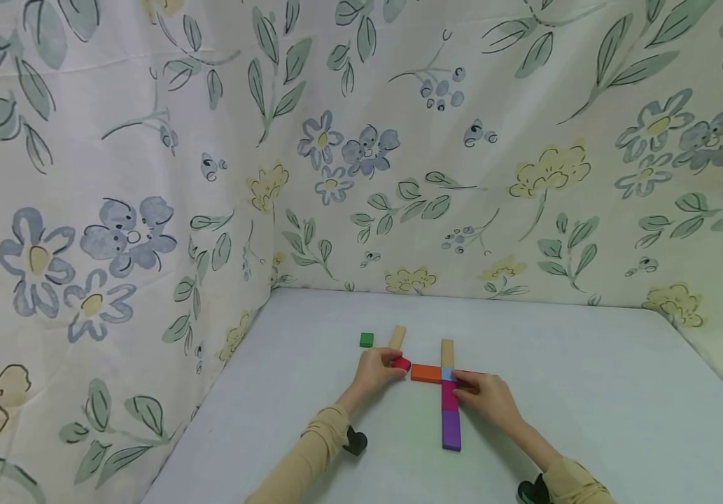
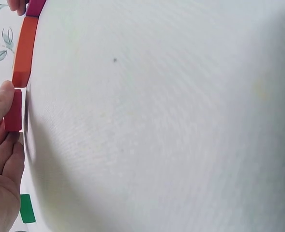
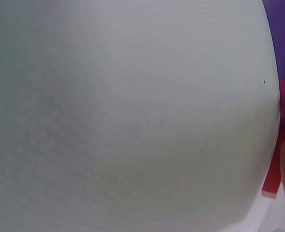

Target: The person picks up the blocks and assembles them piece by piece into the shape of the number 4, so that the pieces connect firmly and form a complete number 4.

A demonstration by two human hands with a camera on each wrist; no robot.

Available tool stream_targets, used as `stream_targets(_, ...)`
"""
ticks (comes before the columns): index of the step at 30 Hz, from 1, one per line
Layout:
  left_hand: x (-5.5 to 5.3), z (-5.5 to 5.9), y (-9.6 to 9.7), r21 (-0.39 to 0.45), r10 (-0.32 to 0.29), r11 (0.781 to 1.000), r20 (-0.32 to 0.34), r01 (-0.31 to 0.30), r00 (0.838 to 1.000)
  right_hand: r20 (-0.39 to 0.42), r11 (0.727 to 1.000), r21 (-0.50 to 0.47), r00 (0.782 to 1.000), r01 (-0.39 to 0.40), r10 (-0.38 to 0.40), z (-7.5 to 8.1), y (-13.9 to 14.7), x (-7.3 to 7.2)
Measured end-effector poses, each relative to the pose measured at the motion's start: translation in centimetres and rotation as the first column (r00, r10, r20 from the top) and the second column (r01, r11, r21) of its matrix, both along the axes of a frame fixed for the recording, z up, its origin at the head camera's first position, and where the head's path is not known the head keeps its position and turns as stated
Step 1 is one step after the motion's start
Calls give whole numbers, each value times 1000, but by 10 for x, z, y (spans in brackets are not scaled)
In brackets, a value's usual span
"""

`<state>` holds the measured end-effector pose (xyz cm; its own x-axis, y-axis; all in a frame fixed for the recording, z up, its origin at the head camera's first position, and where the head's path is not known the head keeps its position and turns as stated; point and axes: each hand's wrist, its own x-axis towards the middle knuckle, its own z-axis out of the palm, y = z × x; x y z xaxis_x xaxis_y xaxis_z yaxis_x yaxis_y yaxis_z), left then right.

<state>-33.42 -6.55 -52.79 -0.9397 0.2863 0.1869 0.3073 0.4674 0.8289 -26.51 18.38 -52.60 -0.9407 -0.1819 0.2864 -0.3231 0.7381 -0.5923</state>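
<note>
My left hand (image 1: 376,371) pinches a small crimson block (image 1: 402,364) between thumb and fingers, right by the left end of an orange block (image 1: 426,373). The right hand (image 1: 487,397) has its fingers around a long red block (image 3: 274,174), which the hand mostly hides in the head view. These blocks belong to a cross shape with a light blue block (image 1: 447,374) at its centre. Above the centre lies a plain wooden block (image 1: 447,353); below it run a magenta block (image 1: 449,396) and a purple block (image 1: 451,430).
A green block (image 1: 367,340) and another plain wooden block (image 1: 399,336) lie beyond my left hand on the white table (image 1: 311,322). A floral cloth (image 1: 348,231) hangs behind the table and along its left side. Dark wrist devices (image 1: 355,442) sit at both sleeves.
</note>
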Motion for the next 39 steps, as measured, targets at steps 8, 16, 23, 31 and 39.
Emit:
stream_targets(8,0,-2,1,-23,19,1000,6,-19,1000,-18,1000,1,1000,-9,9,0,0,1)
stream_targets(16,0,-5,1,-5,-2,1000,0,2,1000,-27,1000,-9,1000,-1,1,0,-1,2)
stream_targets(23,2,-4,2,6,-7,1000,-5,7,1000,-12,1000,-16,1000,-6,5,1,-2,3)
stream_targets(31,2,-3,3,7,-8,1000,-13,8,1000,-11,1000,0,1000,-4,4,2,0,2)
stream_targets(39,2,-3,3,-1,-1,1000,-11,1,1000,13,1000,8,1000,1,-1,1,0,0)
